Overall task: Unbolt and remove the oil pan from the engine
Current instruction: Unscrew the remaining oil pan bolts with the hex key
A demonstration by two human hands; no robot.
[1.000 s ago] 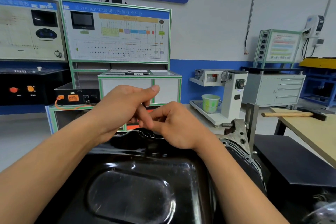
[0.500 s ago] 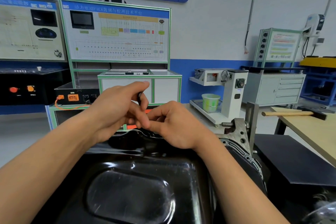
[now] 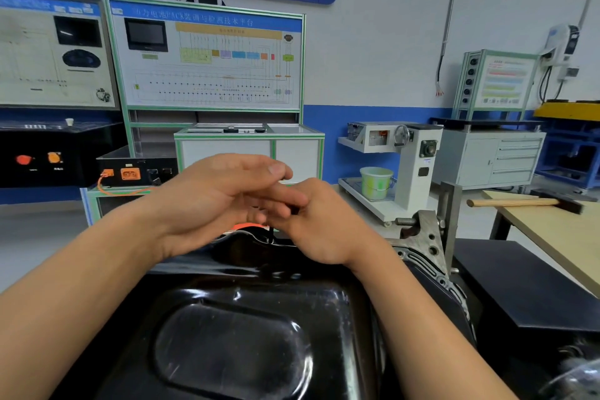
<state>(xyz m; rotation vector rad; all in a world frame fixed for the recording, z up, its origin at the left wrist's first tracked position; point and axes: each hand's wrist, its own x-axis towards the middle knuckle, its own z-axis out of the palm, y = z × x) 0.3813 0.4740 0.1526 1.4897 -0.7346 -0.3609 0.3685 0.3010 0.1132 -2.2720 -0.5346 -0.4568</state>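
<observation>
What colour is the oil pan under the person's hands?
The oil pan is glossy black, clearest in the head view.

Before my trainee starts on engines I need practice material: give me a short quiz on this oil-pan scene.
1. True or false: the oil pan has already been lifted away.
2. What lies on the wooden table? A) hammer B) bucket C) spanner
3. Fill in: the left hand and right hand are at the pan's ___ edge.
Key: 1 false; 2 A; 3 far.
</observation>
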